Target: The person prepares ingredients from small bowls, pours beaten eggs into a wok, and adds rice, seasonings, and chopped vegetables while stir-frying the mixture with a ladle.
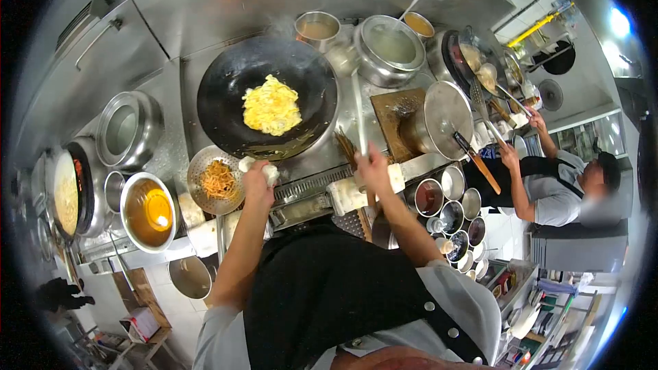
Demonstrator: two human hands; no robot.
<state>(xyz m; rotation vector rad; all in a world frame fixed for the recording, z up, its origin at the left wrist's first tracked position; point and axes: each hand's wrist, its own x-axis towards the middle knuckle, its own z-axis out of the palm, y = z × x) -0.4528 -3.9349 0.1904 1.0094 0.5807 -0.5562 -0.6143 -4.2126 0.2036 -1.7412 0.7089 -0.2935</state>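
Yellow scrambled egg [272, 105] lies in the middle of a large black wok [223, 96]. At the wok's near rim my left hand [256, 183] is closed around a bunched white cloth [269, 173]; whether it also grips the wok's edge is hidden. My right hand [373, 170] is wrapped round the handle of a ladle [359, 106], whose bowl is blurred beyond the wok's right rim. Beside my left hand sits a perforated strainer [195, 183] holding orange shreds.
At left are a bowl of orange-yellow liquid [146, 223] and a metal pot [127, 130]. Behind and right stand a lidded pot [392, 44], a tilted pan [449, 120] and several seasoning tins [429, 196]. A co-worker [548, 188] handles utensils at the right.
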